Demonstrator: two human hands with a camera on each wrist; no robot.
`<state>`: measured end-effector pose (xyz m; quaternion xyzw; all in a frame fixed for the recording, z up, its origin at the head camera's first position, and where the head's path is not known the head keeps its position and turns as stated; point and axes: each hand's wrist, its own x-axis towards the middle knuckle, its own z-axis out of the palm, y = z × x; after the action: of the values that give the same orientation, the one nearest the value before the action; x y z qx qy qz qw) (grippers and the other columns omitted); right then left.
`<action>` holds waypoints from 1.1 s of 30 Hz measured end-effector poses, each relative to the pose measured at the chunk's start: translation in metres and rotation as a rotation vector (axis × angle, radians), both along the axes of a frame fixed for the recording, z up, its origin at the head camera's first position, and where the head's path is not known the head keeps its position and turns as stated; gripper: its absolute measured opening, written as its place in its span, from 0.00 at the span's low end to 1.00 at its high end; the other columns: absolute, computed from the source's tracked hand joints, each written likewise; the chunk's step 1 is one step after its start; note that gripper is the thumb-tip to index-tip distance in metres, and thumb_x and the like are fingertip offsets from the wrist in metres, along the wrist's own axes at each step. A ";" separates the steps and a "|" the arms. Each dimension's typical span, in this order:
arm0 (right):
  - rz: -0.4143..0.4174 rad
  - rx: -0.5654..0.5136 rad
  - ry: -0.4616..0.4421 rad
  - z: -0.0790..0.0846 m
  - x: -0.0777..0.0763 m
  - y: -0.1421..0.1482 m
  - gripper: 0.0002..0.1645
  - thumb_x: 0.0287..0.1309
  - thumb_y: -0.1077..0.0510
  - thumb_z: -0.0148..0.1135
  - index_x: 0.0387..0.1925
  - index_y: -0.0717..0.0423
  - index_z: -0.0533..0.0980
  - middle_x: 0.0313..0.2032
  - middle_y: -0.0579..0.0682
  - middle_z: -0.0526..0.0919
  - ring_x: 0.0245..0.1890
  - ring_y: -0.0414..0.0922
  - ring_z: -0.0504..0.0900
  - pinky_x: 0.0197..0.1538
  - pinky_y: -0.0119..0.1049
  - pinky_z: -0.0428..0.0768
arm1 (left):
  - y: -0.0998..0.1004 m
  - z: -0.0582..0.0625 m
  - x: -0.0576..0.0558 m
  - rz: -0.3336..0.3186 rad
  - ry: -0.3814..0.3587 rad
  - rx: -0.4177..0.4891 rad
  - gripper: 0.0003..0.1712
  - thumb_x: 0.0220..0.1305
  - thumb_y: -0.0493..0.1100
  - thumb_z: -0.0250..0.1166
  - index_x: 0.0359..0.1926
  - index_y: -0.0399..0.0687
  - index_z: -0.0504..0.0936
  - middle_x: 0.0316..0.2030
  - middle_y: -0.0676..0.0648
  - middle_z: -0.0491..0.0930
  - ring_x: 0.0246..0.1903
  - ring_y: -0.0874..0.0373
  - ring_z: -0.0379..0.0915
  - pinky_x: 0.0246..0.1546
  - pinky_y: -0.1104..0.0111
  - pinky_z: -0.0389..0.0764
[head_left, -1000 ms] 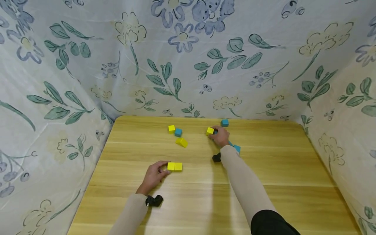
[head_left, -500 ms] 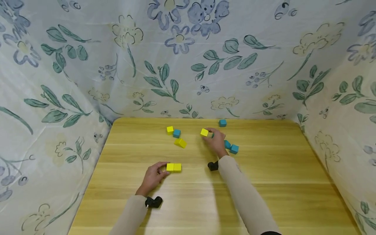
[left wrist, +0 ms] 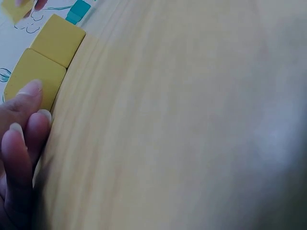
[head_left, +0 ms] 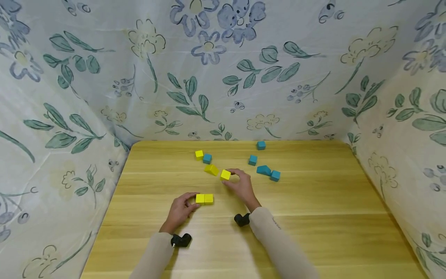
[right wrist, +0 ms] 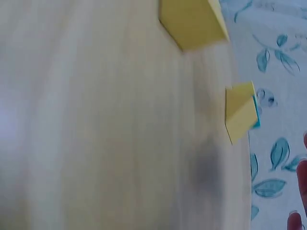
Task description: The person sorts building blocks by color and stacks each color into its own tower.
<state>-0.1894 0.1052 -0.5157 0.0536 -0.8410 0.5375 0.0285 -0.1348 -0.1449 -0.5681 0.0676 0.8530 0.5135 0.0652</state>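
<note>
In the head view, my left hand (head_left: pixel 179 211) pinches the left one of two yellow cubes (head_left: pixel 204 199) lying side by side on the table. Its thumb and fingers lie at the left cube's near and far sides; the left wrist view shows a fingertip against the yellow face (left wrist: pixel 38 76). My right hand (head_left: pixel 243 188) holds another yellow cube (head_left: pixel 225 175) between thumb and fingers, just right of a yellow wedge block (head_left: pixel 211 169). The right wrist view catches only fingertips (right wrist: pixel 302 184) at its right edge, with the wedge beyond.
Behind the wedge sit a yellow cube (head_left: pixel 199 155) and a blue cube (head_left: pixel 207 158). To the right lie a blue wedge block (head_left: pixel 263 170) and blue cubes (head_left: pixel 275 176). Floral cloth (head_left: pixel 209 97) walls the wooden table (head_left: pixel 331 186) at the back and sides.
My right hand has carried its yellow cube from the blue blocks leftward and nearer to me, uncovering a blue cube and the blue wedge. The left hand stays at the cube pair.
</note>
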 end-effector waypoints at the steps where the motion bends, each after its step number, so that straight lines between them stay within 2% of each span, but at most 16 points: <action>1: 0.018 -0.004 0.004 -0.001 0.004 -0.004 0.23 0.51 0.61 0.73 0.51 0.56 0.80 0.48 0.53 0.81 0.53 0.56 0.75 0.60 0.55 0.69 | 0.000 0.000 0.000 0.001 -0.003 0.001 0.24 0.59 0.39 0.69 0.57 0.47 0.79 0.15 0.52 0.73 0.11 0.59 0.66 0.13 0.69 0.69; 7: 0.107 -0.006 0.015 -0.008 0.022 -0.028 0.22 0.51 0.62 0.72 0.50 0.58 0.80 0.48 0.54 0.82 0.51 0.55 0.76 0.59 0.54 0.70 | 0.001 0.001 0.000 0.011 -0.005 -0.008 0.24 0.58 0.39 0.70 0.57 0.45 0.79 0.15 0.53 0.73 0.11 0.59 0.67 0.12 0.70 0.69; 11: 0.147 -0.005 0.014 -0.012 0.029 -0.039 0.22 0.51 0.61 0.73 0.49 0.58 0.81 0.47 0.54 0.82 0.51 0.54 0.77 0.61 0.55 0.67 | 0.001 0.000 -0.001 0.009 -0.003 -0.006 0.24 0.59 0.40 0.69 0.57 0.45 0.79 0.16 0.53 0.74 0.12 0.60 0.67 0.13 0.70 0.70; 16: 0.178 0.016 0.019 -0.018 0.032 -0.049 0.21 0.50 0.59 0.74 0.48 0.57 0.81 0.46 0.53 0.83 0.51 0.52 0.77 0.62 0.56 0.65 | 0.000 -0.001 -0.001 0.009 0.012 0.000 0.23 0.59 0.40 0.69 0.56 0.45 0.79 0.16 0.53 0.74 0.11 0.61 0.67 0.13 0.70 0.70; 23: 0.212 0.068 0.012 -0.026 0.033 -0.059 0.21 0.50 0.58 0.74 0.47 0.58 0.81 0.45 0.53 0.84 0.51 0.51 0.78 0.60 0.51 0.69 | 0.000 0.001 0.000 0.017 0.010 0.004 0.24 0.58 0.40 0.70 0.56 0.43 0.79 0.16 0.52 0.74 0.12 0.60 0.67 0.12 0.70 0.70; 30: 0.246 0.100 0.063 -0.029 0.034 -0.062 0.21 0.48 0.56 0.75 0.46 0.56 0.82 0.44 0.51 0.85 0.48 0.50 0.80 0.59 0.53 0.61 | 0.001 0.000 0.000 0.014 0.001 0.016 0.25 0.58 0.36 0.69 0.57 0.39 0.78 0.16 0.52 0.73 0.11 0.61 0.67 0.12 0.70 0.71; 33: 0.250 0.097 0.062 -0.029 0.034 -0.063 0.21 0.48 0.56 0.75 0.46 0.55 0.82 0.44 0.50 0.85 0.48 0.49 0.79 0.59 0.54 0.60 | 0.000 0.000 0.000 0.012 0.000 0.025 0.24 0.58 0.36 0.69 0.57 0.39 0.78 0.16 0.52 0.74 0.10 0.60 0.67 0.11 0.69 0.72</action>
<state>-0.1553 0.0421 -0.5443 0.1761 -0.8515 0.4937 -0.0152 -0.1353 -0.1445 -0.5679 0.0633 0.8469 0.5244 0.0613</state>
